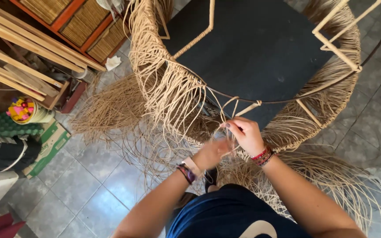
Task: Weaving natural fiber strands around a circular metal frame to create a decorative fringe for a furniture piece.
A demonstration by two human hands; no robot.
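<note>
Right hand [246, 134] is pinching a strand [226, 110] at the frame rim [261, 102], fingers closed on it. Left hand [211, 153] is blurring just below, grip unclear. Strand is running up from the fingers.

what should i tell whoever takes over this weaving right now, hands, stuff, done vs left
Right hand: closed on a loop of rattan strand just below the frame's wire rim.
Left hand: blurred, closed on the same bundle of strands lower down; its exact grip cannot be told.
Frame: round wire frame with cream bars over a dark board, directly in front of the person.
Done: the left side and right side of the rim are wrapped with strands.
Left: the near stretch of rim between them is mostly bare; many loose strand ends hang and spread over the tiled floor.
</note>
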